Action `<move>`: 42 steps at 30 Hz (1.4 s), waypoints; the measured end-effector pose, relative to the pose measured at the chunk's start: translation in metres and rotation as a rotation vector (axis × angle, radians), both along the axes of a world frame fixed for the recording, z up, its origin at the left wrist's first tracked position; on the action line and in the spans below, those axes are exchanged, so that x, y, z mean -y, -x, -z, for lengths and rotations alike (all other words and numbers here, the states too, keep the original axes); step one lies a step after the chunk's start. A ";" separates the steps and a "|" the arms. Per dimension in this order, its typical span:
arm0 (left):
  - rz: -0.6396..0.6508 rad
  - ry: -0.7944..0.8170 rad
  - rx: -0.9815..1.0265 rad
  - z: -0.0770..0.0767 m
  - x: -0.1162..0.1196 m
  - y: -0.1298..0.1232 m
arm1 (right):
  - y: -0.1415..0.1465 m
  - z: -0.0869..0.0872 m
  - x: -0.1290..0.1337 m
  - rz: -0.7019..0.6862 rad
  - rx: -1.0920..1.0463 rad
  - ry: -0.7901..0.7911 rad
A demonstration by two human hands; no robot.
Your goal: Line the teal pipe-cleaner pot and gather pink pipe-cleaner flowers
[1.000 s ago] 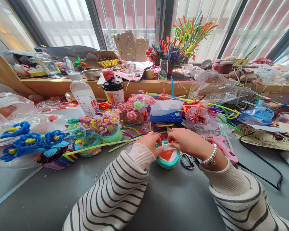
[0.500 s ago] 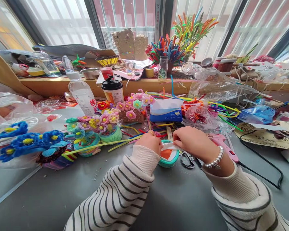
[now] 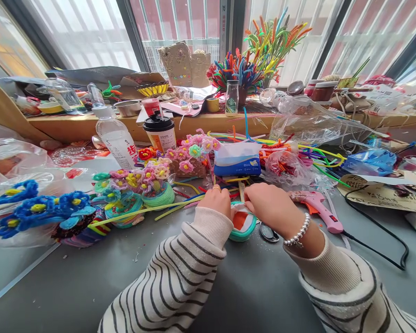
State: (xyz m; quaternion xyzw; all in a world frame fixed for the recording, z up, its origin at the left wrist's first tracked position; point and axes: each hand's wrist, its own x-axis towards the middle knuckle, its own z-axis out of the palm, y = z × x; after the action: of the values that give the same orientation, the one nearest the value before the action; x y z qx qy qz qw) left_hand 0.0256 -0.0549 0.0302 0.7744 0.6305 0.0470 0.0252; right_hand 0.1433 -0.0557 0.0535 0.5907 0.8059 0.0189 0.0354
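A small round pot (image 3: 244,235), wrapped in turquoise pipe cleaner, stands on the grey table between my hands. Inside it shows an orange-red patch, with white tissue (image 3: 238,206) around the inner rim. My left hand (image 3: 217,201) is closed at the pot's left rim, its fingertips on the tissue and partly hidden. From the right, my right hand (image 3: 271,206) pinches the tissue at the far rim. Black-handled scissors (image 3: 268,232) lie just right of the pot, partly under my right hand. Beyond my right wrist rests a pink glue gun (image 3: 321,210).
Pipe-cleaner flower pots (image 3: 157,194) and blue flowers (image 3: 38,206) crowd the left side. Behind my hands sit a tissue pack (image 3: 237,165), a coffee cup (image 3: 159,134) and a plastic bottle (image 3: 116,138). A black cord (image 3: 374,260) loops across the right.
My right hand has shifted slightly left along the pot's rim, uncovering more of the glue gun. My left hand stays at the rim. The view has moved a little.
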 end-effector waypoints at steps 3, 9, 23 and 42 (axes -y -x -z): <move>0.005 0.082 -0.005 0.002 -0.004 0.001 | 0.000 0.003 0.000 -0.017 -0.009 -0.011; -0.026 0.016 0.063 0.006 -0.011 0.006 | 0.002 0.003 -0.002 -0.018 -0.070 -0.046; -0.123 -0.365 0.307 0.019 -0.014 0.019 | 0.002 0.004 -0.011 0.065 -0.380 -0.181; 0.048 -0.632 0.354 0.037 -0.019 0.018 | -0.001 0.017 -0.024 -0.024 -0.438 -0.195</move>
State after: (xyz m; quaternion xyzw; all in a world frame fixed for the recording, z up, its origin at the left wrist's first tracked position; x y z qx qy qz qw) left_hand 0.0076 -0.0363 -0.0067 0.7384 0.5524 0.3721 -0.1056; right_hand 0.1443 -0.0316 0.0361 0.5715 0.7958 -0.0318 -0.1977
